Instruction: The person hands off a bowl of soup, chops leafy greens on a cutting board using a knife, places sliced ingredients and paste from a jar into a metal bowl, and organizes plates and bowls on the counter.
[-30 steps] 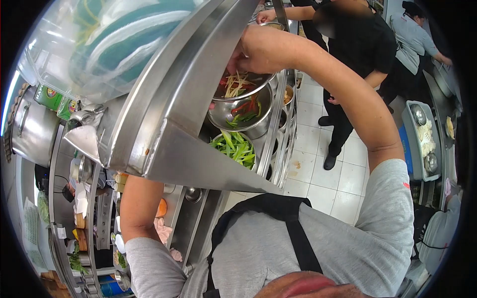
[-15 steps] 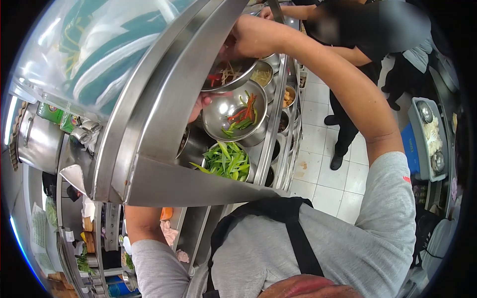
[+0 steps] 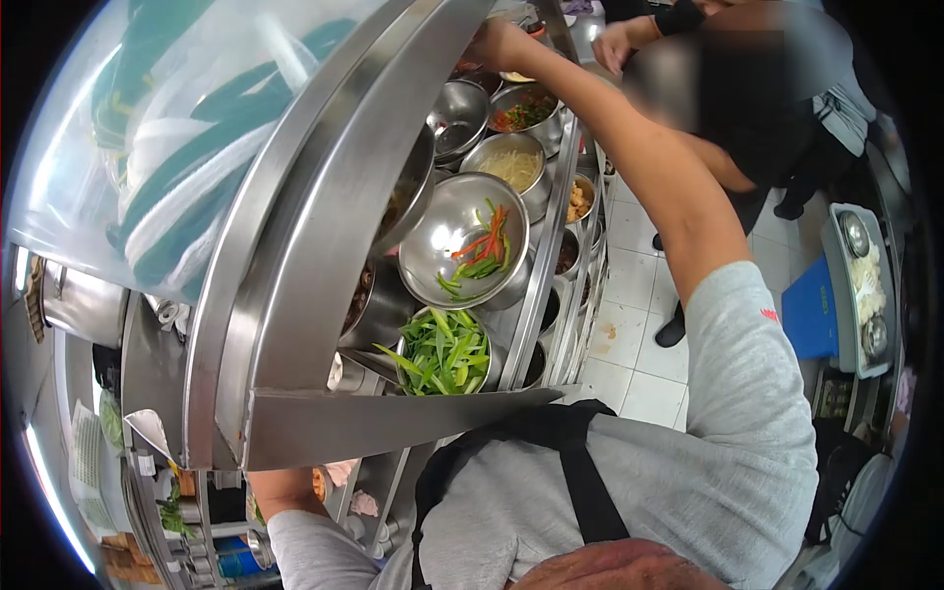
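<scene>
My right hand point(image 3: 503, 45) reaches to the far end of a row of steel bowls, its fingers mostly hidden beside the metal shelf edge. My left forearm point(image 3: 285, 488) goes up behind the steel shelf point(image 3: 324, 246), which hides that hand. A steel bowl point(image 3: 413, 192) shows partly past the shelf edge; what supports it is hidden. Beside it, a shiny bowl point(image 3: 423, 236) holds red and green pepper strips point(image 3: 484, 246). Nearer me is a container of cut green leaves point(image 3: 444, 352). Pale shreds point(image 3: 509, 165) fill another bowl.
A mixed chopped red and green filling point(image 3: 523, 113) sits in a farther bowl. A metal rail point(image 3: 536, 295) runs along the right side. Another person point(image 3: 747, 79) stands across it, one hand point(image 3: 624, 41) near the bowls. A grey tub point(image 3: 865, 285) is at far right.
My right hand has moved farther away, off the upper bowl. That bowl has shifted left and down behind the shelf edge. My left fingers, seen before beneath it, are now hidden.
</scene>
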The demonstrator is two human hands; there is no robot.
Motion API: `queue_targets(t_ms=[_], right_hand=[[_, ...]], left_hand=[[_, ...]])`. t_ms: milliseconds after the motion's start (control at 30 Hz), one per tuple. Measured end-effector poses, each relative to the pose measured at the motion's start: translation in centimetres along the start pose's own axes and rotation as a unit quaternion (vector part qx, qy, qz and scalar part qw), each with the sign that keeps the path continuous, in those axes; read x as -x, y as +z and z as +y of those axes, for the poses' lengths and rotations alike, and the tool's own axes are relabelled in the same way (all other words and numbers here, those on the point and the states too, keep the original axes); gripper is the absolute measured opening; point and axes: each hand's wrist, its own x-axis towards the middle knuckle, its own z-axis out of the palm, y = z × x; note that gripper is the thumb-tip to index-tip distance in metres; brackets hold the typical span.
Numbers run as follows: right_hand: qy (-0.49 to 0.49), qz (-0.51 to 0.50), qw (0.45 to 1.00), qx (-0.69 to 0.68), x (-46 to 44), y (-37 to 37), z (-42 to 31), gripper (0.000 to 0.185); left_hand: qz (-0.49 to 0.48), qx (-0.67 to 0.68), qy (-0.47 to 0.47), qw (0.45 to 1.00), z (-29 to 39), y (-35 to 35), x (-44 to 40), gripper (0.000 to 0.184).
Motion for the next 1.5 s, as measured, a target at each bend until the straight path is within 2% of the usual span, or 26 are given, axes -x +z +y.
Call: queue_targets(t_ms=[33,67,100,133,200,433,1133,1300,1367,1400,1500], right_hand=[[-0.091,-0.021,0.987,0.134,-2.8,1.5,2.9,0.03],[-0.252,-0.026,0.905,0.343,-5.7,2.7,5.3,0.03],[-0.346,-0.016,0.812,0.47,-8.1,4.2,7.5,0.031],[-0.327,-0.016,0.846,0.421,-8.9,5.2,9.1,0.032],[-0.336,-0.028,0.843,0.419,-10.0,5.9,11.8,0.03],[-0.206,-0.137,0.876,0.414,-6.1,7.7,9.4,0.029],[-0.124,-0.179,0.886,0.409,-5.4,7.7,7.2,0.03],[-0.119,-0.184,0.883,0.416,-5.0,7.0,6.8,0.031],[-0.118,-0.188,0.88,0.42,-4.7,6.7,6.6,0.032],[-0.119,-0.189,0.877,0.424,-4.7,6.6,6.5,0.032],[-0.122,-0.195,0.872,0.431,-4.8,6.2,6.2,0.033]], left_hand=[[0.028,-0.002,-0.005,1.0,0.6,-0.7,2.0,0.053],[0.057,-0.002,-0.01,0.998,1.1,-1.4,4.2,0.053],[0.083,-0.004,-0.011,0.996,1.6,-2.0,6.4,0.053],[0.108,-0.003,-0.015,0.994,1.9,-2.6,8.5,0.053],[0.149,-0.001,-0.015,0.989,2.3,-3.5,12.4,0.053],[0.227,0.016,0.001,0.974,2.7,-7.1,20.5,0.052],[0.198,0.011,-0.023,0.98,2.7,-10.6,23.1,0.049],[0.161,0.023,-0.015,0.987,3.1,-10.9,22.5,0.048],[0.164,0.021,-0.008,0.986,2.2,-13.1,22.3,0.048],[0.198,-0.015,0.004,0.98,1.2,-16.6,22.6,0.044],[0.146,-0.007,-0.022,0.989,1.6,-15.0,21.9,0.043]])
